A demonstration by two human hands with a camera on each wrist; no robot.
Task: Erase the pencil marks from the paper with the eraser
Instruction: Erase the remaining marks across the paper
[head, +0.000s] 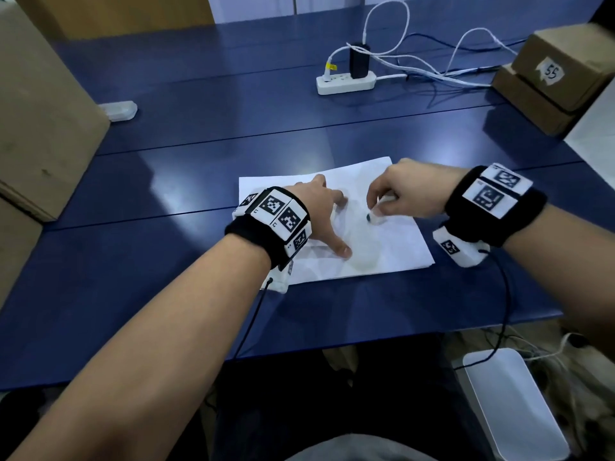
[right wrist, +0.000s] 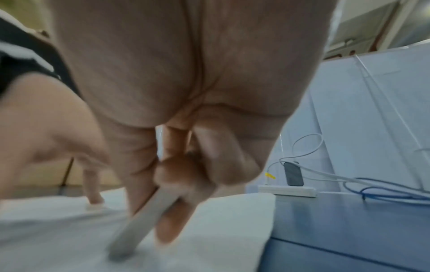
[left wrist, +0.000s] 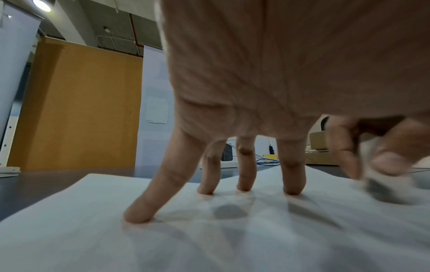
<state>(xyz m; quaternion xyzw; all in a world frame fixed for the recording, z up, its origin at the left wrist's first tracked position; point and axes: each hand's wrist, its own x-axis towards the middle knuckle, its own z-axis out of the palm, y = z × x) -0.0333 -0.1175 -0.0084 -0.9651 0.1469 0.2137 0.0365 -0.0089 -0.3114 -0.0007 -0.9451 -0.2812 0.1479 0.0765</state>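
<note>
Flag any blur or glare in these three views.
Head view: sharp, ceiling glare on the blue table washes out the paper. Left wrist view: left hand sharp, eraser smeared. Right wrist view: right hand and eraser motion-blurred.

You have two hands on one sheet of paper (head: 392, 247): your left hand (head: 319, 207) spreads four fingertips (left wrist: 137, 217) and a thumb on it, and your right hand (head: 409, 194) pinches one eraser (head: 374, 218). Beyond your hands sits one power strip (head: 346, 83). Past your right hand are two stacked cardboard boxes (head: 552, 78).
</note>
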